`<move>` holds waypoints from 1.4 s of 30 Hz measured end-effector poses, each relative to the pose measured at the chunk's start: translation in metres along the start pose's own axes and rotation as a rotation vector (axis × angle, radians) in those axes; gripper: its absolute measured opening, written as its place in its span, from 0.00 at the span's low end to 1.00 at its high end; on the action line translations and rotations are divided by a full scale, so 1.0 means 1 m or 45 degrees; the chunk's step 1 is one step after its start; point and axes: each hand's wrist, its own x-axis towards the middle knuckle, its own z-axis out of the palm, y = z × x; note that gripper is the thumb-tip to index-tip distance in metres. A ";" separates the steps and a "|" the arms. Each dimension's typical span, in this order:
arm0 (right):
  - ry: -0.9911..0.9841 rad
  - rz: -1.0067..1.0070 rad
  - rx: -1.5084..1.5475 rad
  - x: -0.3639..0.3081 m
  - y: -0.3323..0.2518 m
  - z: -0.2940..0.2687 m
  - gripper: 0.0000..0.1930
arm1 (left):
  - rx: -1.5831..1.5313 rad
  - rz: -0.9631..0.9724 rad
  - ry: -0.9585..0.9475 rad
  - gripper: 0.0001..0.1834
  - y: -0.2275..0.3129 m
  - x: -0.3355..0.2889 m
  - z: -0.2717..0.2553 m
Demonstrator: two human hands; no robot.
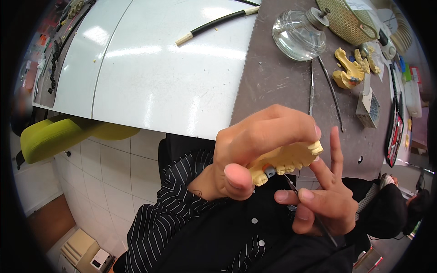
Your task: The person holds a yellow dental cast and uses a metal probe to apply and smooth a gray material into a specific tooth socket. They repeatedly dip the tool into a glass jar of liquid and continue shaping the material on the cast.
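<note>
My left hand (255, 145) curls around a yellow plaster dental model (291, 160), thumb at its near end and fingers over its far side. A grey wax tooth (270, 171) with a bit of orange beside it stands in the row of teeth. Between thumb and fingers of my right hand (325, 200) is a thin metal carving tool (324, 226). Its tip points up at the grey tooth; whether it touches cannot be made out. The ring and little fingers of that hand stretch upward, close to the model's right end.
Beyond my hands, a glass spirit burner (298, 35) stands on the brown mat (273, 86). Two metal instruments (334, 98), another dental model (350, 70), a small box (368, 108) and a woven basket (348, 22) lie rightward. A dark-handled stick (216, 23) rests on the white table (168, 77). A green chair (59, 136) is left.
</note>
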 end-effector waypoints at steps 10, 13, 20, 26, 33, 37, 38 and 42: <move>0.015 0.012 -0.167 -0.006 -0.001 0.002 0.15 | -0.149 -0.182 -0.116 0.41 0.008 -0.003 -0.008; 0.057 0.001 -0.243 -0.007 0.001 0.006 0.14 | -0.191 -0.127 -0.062 0.42 0.003 -0.005 -0.004; 0.101 -0.041 -0.333 -0.003 0.002 0.015 0.09 | -0.196 -0.285 0.026 0.48 0.006 -0.009 -0.004; 0.156 -0.032 -0.277 -0.005 0.010 0.021 0.08 | -0.061 -0.789 0.080 0.51 0.022 -0.001 -0.003; 0.182 -0.031 -0.220 -0.001 0.014 0.023 0.08 | -0.076 -0.889 0.141 0.48 0.025 0.002 0.000; 0.188 -0.024 -0.127 0.002 0.015 0.023 0.08 | -0.065 -0.902 0.152 0.46 0.028 0.005 0.001; 0.190 -0.021 -0.107 0.003 0.016 0.024 0.08 | -0.062 -0.908 0.151 0.46 0.028 0.006 0.001; 0.246 -0.033 -0.033 0.001 0.024 0.030 0.08 | -0.031 -0.922 0.152 0.44 0.027 0.007 0.002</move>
